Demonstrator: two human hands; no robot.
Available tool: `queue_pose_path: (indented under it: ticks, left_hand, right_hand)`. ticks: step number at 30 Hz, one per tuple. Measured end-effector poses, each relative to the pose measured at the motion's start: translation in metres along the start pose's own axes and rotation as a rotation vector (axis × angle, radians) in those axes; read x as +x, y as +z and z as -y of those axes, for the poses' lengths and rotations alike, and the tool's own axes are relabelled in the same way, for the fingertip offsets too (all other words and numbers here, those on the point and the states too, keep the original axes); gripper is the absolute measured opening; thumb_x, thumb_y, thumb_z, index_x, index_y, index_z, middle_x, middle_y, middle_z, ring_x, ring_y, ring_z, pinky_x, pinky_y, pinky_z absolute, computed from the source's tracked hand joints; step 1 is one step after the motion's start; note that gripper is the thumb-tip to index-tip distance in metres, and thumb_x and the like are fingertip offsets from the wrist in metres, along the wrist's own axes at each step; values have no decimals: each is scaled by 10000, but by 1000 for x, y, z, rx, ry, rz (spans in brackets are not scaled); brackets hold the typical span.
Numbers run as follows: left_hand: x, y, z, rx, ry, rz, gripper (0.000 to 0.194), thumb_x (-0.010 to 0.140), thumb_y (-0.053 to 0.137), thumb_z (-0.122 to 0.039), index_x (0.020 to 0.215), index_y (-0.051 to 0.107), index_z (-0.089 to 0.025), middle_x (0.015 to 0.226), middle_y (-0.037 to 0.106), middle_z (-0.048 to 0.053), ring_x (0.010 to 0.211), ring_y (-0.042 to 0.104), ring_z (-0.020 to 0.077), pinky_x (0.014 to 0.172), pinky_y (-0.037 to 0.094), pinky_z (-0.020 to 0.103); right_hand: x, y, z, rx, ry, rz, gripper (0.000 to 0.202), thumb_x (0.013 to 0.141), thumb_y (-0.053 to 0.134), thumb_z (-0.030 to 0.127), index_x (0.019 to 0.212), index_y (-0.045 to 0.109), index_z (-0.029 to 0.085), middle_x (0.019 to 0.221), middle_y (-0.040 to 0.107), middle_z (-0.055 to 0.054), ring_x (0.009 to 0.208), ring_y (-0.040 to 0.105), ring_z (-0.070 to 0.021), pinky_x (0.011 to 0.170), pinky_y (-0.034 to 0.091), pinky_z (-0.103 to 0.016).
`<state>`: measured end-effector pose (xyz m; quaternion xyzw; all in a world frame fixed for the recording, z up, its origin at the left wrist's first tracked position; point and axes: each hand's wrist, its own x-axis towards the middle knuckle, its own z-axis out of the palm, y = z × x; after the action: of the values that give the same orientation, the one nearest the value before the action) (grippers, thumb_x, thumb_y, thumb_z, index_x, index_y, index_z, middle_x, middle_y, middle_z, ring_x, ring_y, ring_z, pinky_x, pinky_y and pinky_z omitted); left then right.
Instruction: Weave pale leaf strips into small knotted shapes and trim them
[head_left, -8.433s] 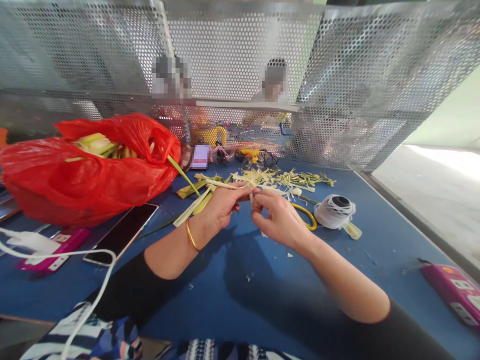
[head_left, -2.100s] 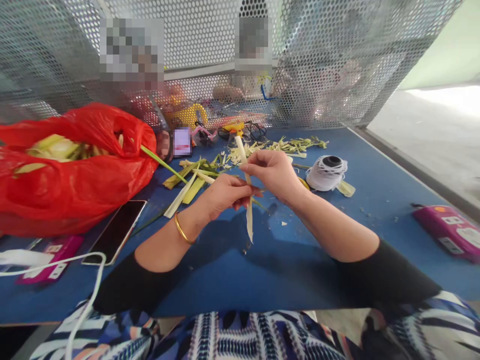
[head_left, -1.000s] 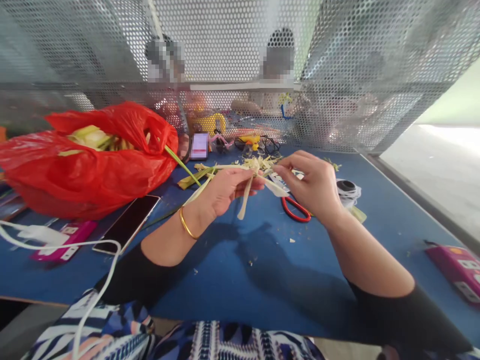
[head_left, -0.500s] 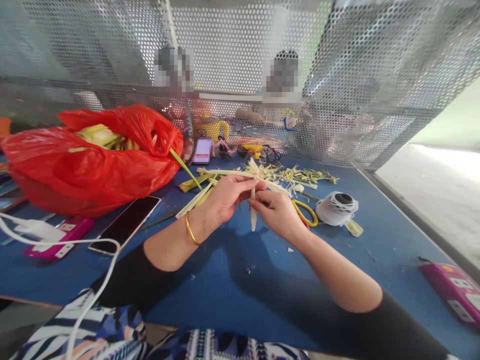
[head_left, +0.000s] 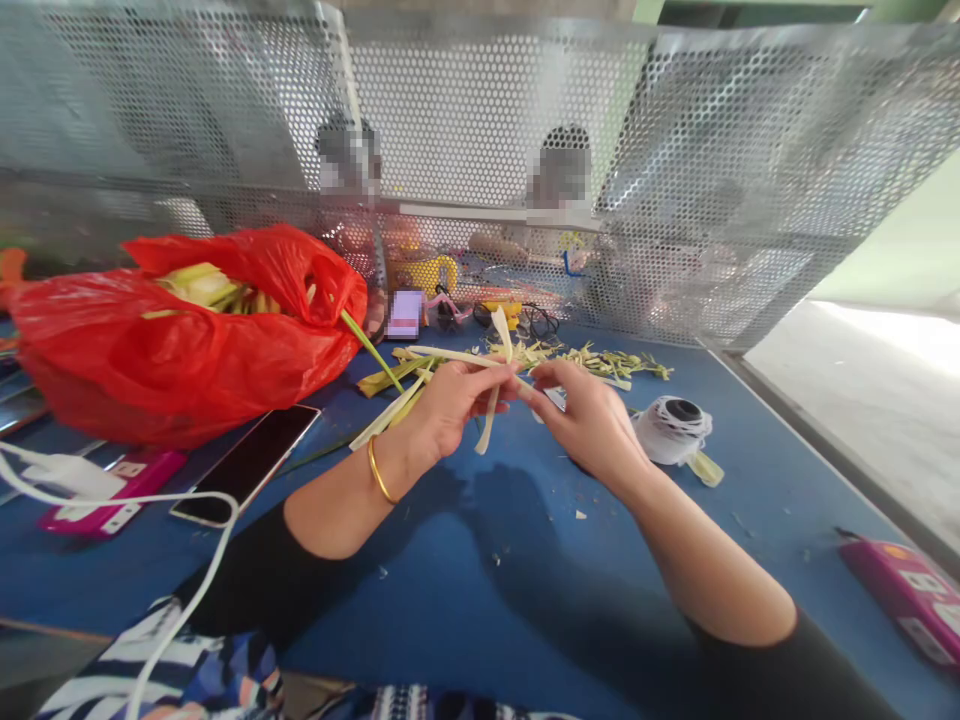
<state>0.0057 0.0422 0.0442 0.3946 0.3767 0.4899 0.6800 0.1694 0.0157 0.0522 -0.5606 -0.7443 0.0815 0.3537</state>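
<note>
My left hand (head_left: 444, 410), with a gold bangle at its wrist, pinches several pale leaf strips (head_left: 489, 422) where they cross. One strip points up, one runs off to the left and another hangs below the fingers. Close on the right, my right hand (head_left: 592, 420) has thumb and forefinger closed on a strip coming out of that crossing. Its other fingers are curled and partly hidden. Behind both hands lies a heap of pale green plant shreds (head_left: 615, 362). A spool of white thread (head_left: 671, 432) stands beside my right hand.
A red plastic bag (head_left: 187, 370) of leaf stalks fills the left. Near it lie a phone (head_left: 251, 465), a magenta box (head_left: 124, 490) and a white cable (head_left: 187, 497). Another magenta box (head_left: 904, 590) is at right. Behind a perforated metal screen (head_left: 480, 110) are two people.
My right hand has moved right and up, from the hanging strip to one at the crossing. The hanging strip now slants, another strip stands upright, and the yellow-handled scissors are hidden from sight.
</note>
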Motion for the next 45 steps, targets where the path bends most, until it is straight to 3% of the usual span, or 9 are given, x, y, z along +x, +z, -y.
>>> queue_pose_path:
  ticks: [3, 8, 15, 20, 33, 36, 39, 42, 45]
  left_hand:
    - [-1, 2, 2, 37, 7, -50, 221, 589, 866, -242, 737, 740, -136, 599, 652, -6, 572, 581, 90, 581, 452, 213]
    - [-2, 5, 2, 158, 68, -85, 137, 627, 822, -213, 722, 744, -151, 630, 681, 5, 594, 594, 105, 568, 434, 217]
    - [-2, 3, 3, 210, 9, 2, 38, 706, 748, -160, 740, 763, -168, 604, 688, 12, 557, 605, 119, 567, 437, 242]
    - [-3, 4, 6, 263, -118, 95, 29, 680, 761, -143, 697, 745, -162, 618, 698, 22, 544, 602, 119, 549, 439, 238]
    - [-1, 3, 12, 358, -111, 112, 109, 696, 766, -224, 628, 718, -156, 586, 669, 25, 522, 569, 111, 527, 414, 224]
    - [-1, 4, 12, 412, -102, 142, 116, 755, 700, -219, 672, 750, -155, 590, 674, 37, 523, 563, 109, 506, 392, 213]
    - [-1, 6, 14, 510, -75, 171, 163, 769, 655, -174, 631, 738, -155, 537, 636, 27, 478, 513, 98, 470, 354, 207]
    - [-2, 9, 20, 592, -70, 222, 220, 753, 649, -130, 540, 692, -164, 464, 574, 1, 441, 468, 92, 473, 357, 215]
    - [-3, 11, 26, 617, -75, 277, 271, 691, 647, -53, 451, 626, -176, 415, 520, -22, 427, 452, 89, 497, 378, 225]
  right_hand:
    - [1, 8, -2, 95, 62, 205, 278, 864, 571, 373, 640, 534, 214, 589, 588, 13, 542, 464, -129, 551, 308, -258]
    - [-4, 4, 4, 180, -33, 251, 304, 861, 535, 322, 579, 504, 210, 534, 533, 33, 519, 425, -110, 546, 295, -251]
    - [5, -6, -9, 213, 118, -107, 330, 829, 568, 499, 695, 634, 205, 624, 554, 8, 609, 455, -137, 598, 326, -280]
    - [12, 10, -19, 625, 197, 103, 302, 701, 665, 482, 636, 631, 189, 628, 603, -3, 632, 506, -148, 649, 401, -302]
    - [10, 27, -25, 679, 227, -13, 258, 705, 666, 437, 641, 597, 196, 620, 575, 9, 616, 504, -143, 618, 414, -298]
    - [11, 22, -26, 580, 149, -269, 263, 733, 647, 390, 918, 660, 204, 876, 681, -55, 814, 610, -205, 765, 490, -361]
    - [7, 15, -19, 222, -18, -505, 389, 762, 665, 336, 1133, 657, 220, 1211, 652, -128, 1141, 573, -279, 993, 426, -458]
    - [1, 14, -10, -2, -178, -267, 149, 836, 640, 290, 958, 717, 252, 1110, 712, -82, 1137, 591, -268, 1115, 289, -492]
    - [-2, 21, -5, 92, -126, -2, 169, 870, 613, 270, 720, 683, 231, 778, 714, -15, 797, 633, -190, 995, 390, -424]
